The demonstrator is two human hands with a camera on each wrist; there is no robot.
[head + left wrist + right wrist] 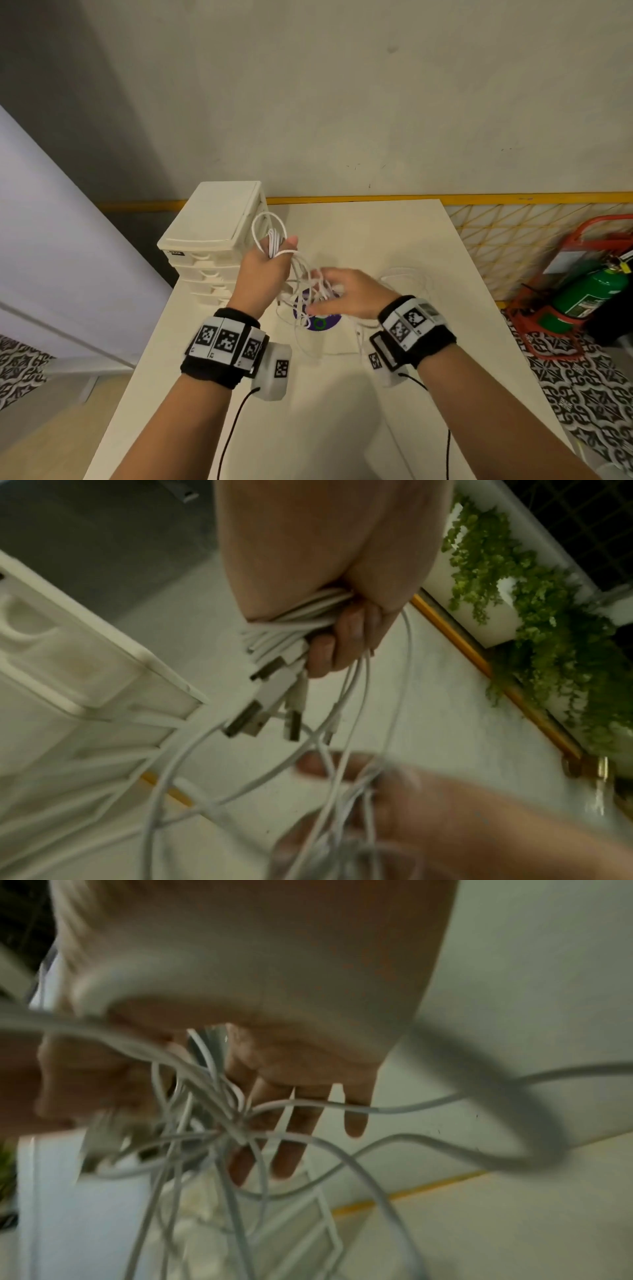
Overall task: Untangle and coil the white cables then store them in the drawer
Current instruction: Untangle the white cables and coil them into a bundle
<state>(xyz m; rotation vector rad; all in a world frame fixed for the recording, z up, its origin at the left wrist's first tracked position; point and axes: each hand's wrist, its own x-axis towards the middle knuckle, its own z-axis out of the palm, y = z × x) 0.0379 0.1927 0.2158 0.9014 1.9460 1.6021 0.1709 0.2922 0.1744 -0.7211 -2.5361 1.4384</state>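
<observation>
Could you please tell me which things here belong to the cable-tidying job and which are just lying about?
Belongs to the job:
white cables
drawer unit
left hand, gripping a bundle
right hand, in the tangle

Just lying about:
fire extinguisher
purple disc

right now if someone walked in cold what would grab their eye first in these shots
First, the tangle of white cables held up over the middle of the white table, the left hand gripping a gathered bunch while the right hand reaches into the loose strands with straight fingers. Next, the cream drawer unit at the table's far left corner, and the green fire extinguisher on the floor to the right.
</observation>
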